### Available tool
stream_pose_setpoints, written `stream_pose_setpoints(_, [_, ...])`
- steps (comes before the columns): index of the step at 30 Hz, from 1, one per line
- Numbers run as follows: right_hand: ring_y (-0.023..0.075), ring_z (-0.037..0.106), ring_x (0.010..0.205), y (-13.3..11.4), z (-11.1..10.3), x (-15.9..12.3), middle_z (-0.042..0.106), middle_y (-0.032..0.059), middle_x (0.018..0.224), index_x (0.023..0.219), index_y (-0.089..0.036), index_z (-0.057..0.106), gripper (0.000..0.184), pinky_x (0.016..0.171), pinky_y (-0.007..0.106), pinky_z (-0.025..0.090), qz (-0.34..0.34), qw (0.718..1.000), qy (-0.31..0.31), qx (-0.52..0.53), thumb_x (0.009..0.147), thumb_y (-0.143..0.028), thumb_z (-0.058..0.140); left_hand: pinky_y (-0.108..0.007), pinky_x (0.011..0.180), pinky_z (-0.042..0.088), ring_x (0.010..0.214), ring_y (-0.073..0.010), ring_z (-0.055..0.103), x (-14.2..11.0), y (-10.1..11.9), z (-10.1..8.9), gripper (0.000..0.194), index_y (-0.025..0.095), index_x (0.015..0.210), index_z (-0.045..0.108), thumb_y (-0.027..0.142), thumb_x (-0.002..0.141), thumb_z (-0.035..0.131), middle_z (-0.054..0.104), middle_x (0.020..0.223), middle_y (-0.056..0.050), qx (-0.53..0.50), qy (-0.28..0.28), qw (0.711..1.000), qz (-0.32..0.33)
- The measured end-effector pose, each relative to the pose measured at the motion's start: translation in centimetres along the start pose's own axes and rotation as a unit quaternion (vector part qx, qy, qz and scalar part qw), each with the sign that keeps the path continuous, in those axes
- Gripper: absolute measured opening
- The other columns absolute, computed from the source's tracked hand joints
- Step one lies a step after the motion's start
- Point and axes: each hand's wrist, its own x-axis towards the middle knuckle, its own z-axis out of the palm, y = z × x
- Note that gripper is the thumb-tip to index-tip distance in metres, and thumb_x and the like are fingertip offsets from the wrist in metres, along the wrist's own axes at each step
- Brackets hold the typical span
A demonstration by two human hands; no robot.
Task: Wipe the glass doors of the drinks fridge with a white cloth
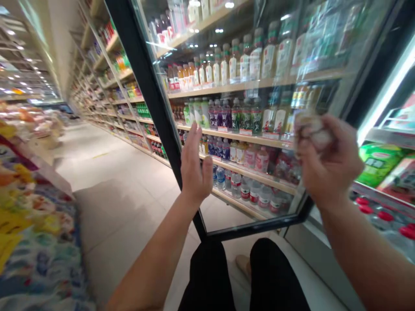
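Note:
A glass cooler door [246,225] with a black frame stands ajar in front of me. My left hand [196,170] is upright at the door's left frame edge, fingers straight and thumb apart, holding nothing. Whether its palm presses on the frame or is just off it, I cannot tell. In front of the glass on the right, my right hand [333,168] is closed on a crumpled whitish-brown cloth [313,131]. Motion blurs that cloth, and contact with the glass is unclear.
Bottled drinks [246,114] line shelves behind the glass. At the right, a lit cooler holds red-capped bottles [385,216] and a green pack [379,162]. Stacked bagged goods [39,233] edge the aisle floor [113,207] on the left. My knees [209,263] are below the door.

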Motion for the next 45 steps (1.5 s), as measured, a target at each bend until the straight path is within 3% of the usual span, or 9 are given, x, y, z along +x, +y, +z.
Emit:
stream_pose_setpoints(5, [0.0278, 0.061, 0.127, 1.9, 10.5, -3.3, 0.066, 0.0165, 0.131, 0.138, -0.013, 0.063, 0.038, 0.109, 0.05, 0.051, -0.023, 0.998, 0.061, -0.006, 0.104, -0.029, 0.054, -0.061, 0.128, 0.009, 0.159, -0.0339, 0.004, -2.8, -4.9, 5.7, 0.061, 0.013, 0.162, 0.03, 0.037, 0.108, 0.045, 0.025, 0.168, -0.018, 0.148, -0.039, 0.988, -0.019])
stream_pose_setpoints(9, [0.0273, 0.048, 0.142, -0.6, 14.0, -10.6, 0.057, 0.0128, 0.147, 0.159, -0.023, 0.04, 0.056, 0.118, 0.048, 0.043, -0.122, 0.99, -0.076, -0.003, 0.104, -0.016, 0.049, -0.058, 0.13, 0.006, 0.158, -0.0311, 0.003, -3.4, -6.3, 7.1, 0.066, 0.013, 0.163, 0.028, 0.031, 0.105, 0.054, 0.03, 0.165, -0.017, 0.21, -0.014, 0.978, -0.01])
stream_pose_setpoints(13, [0.0221, 0.051, 0.14, 0.3, 13.8, -11.2, 0.063, 0.0041, 0.142, 0.151, -0.032, 0.052, 0.056, 0.119, 0.04, 0.041, -0.209, 0.971, -0.116, 0.002, 0.1, -0.009, 0.054, -0.056, 0.13, 0.008, 0.158, -0.0312, 0.005, -3.2, -7.1, 7.4, 0.071, 0.013, 0.164, 0.024, 0.031, 0.104, 0.057, 0.03, 0.165, -0.017, 0.227, 0.002, 0.974, 0.012])
stream_pose_setpoints(19, [0.0321, 0.054, 0.136, 3.6, 13.7, -6.6, 0.055, 0.016, 0.148, 0.151, -0.023, 0.054, 0.052, 0.112, 0.057, 0.046, -0.018, 0.996, 0.081, -0.042, 0.1, -0.013, 0.057, -0.061, 0.128, 0.014, 0.157, -0.0341, 0.008, -8.0, -6.3, 8.0, 0.075, 0.016, 0.166, 0.018, 0.029, 0.103, 0.058, 0.032, 0.164, -0.018, 0.235, -0.003, 0.972, -0.015])
stream_pose_setpoints(25, [0.0236, 0.058, 0.129, -0.4, 12.5, -13.3, 0.064, 0.0076, 0.139, 0.154, -0.032, 0.048, 0.061, 0.111, 0.039, 0.05, -0.149, 0.978, -0.138, 0.048, 0.098, -0.01, 0.057, -0.062, 0.127, 0.02, 0.157, -0.0337, 0.01, -17.1, -5.5, 9.0, 0.078, 0.015, 0.165, 0.019, 0.02, 0.1, 0.061, 0.041, 0.158, -0.021, 0.27, -0.041, 0.962, -0.031])
stream_pose_setpoints(27, [0.0239, 0.06, 0.126, -0.1, 12.5, -12.6, 0.065, 0.0073, 0.137, 0.153, -0.033, 0.05, 0.061, 0.108, 0.039, 0.051, -0.148, 0.981, -0.116, 0.042, 0.097, -0.01, 0.06, -0.064, 0.127, 0.022, 0.156, -0.0348, 0.014, -18.2, -5.8, 9.4, 0.078, 0.017, 0.165, 0.021, 0.021, 0.099, 0.062, 0.044, 0.157, -0.02, 0.271, -0.035, 0.961, -0.035])
stream_pose_setpoints(31, [0.0296, 0.06, 0.127, 0.0, 13.7, -9.8, 0.061, 0.0126, 0.141, 0.149, -0.028, 0.056, 0.055, 0.105, 0.047, 0.05, -0.034, 0.999, 0.027, -0.015, 0.096, -0.011, 0.061, -0.066, 0.125, 0.022, 0.155, -0.0365, 0.02, -18.4, -6.1, 10.0, 0.074, 0.02, 0.165, 0.024, 0.024, 0.1, 0.061, 0.046, 0.156, -0.019, 0.258, -0.019, 0.965, -0.048])
stream_pose_setpoints(38, [0.0249, 0.058, 0.127, -4.0, 14.6, -12.4, 0.065, 0.007, 0.137, 0.152, -0.032, 0.051, 0.06, 0.109, 0.04, 0.049, -0.133, 0.982, -0.122, 0.058, 0.097, -0.01, 0.059, -0.067, 0.123, 0.025, 0.154, -0.0383, 0.025, -18.3, -5.3, 10.3, 0.074, 0.021, 0.166, 0.018, 0.024, 0.104, 0.058, 0.051, 0.152, -0.022, 0.25, -0.033, 0.964, -0.086])
stream_pose_setpoints(45, [0.0277, 0.058, 0.131, -2.7, 14.9, -9.1, 0.06, 0.0111, 0.143, 0.149, -0.028, 0.055, 0.053, 0.111, 0.047, 0.046, -0.02, 0.999, 0.033, -0.001, 0.098, -0.011, 0.056, -0.065, 0.119, 0.03, 0.152, -0.0397, 0.033, -17.4, -3.9, 9.5, 0.075, 0.023, 0.166, 0.018, 0.021, 0.103, 0.058, 0.053, 0.15, -0.022, 0.236, -0.025, 0.966, -0.098])
